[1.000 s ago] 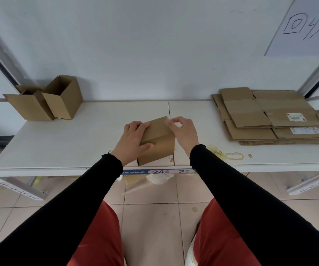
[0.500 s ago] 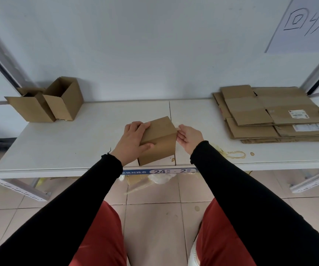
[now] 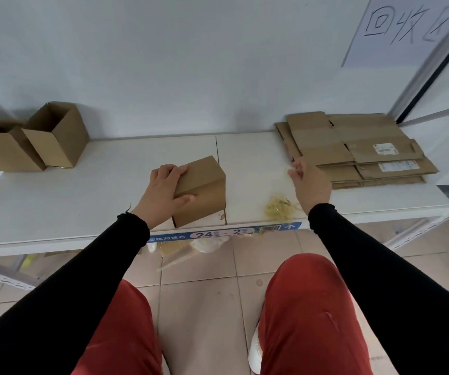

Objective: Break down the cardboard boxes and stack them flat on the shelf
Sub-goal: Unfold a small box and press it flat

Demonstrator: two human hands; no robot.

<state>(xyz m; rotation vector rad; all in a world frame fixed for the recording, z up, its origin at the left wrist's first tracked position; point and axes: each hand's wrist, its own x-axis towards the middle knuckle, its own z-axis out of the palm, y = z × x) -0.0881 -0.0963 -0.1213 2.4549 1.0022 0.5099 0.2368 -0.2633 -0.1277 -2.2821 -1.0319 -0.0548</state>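
Brown corrugated card — that is all the small box is, so I judge it light, stiff along its panels and weak only at its creases and seams. It stands closed near the front edge of the white shelf, at about 12 o'clock from the person. The left hand grips its left top corner, fingers curled over the top face and thumb pressed on the front. The right hand is off the box at about 2 o'clock, lifted over the shelf with fingers loosely curled; it seems to hold nothing, though its blurred fingertips leave a thin strip of tape possible. Below it lies a crumpled wad of tape.

Card like this is dry and not slippery. The place to take hold is an edge or flap — once the seam is free, pushing opposite corners should fold it flat.

The flattened stack waits at 2 o'clock, further back; two open boxes sit at 10 o'clock.
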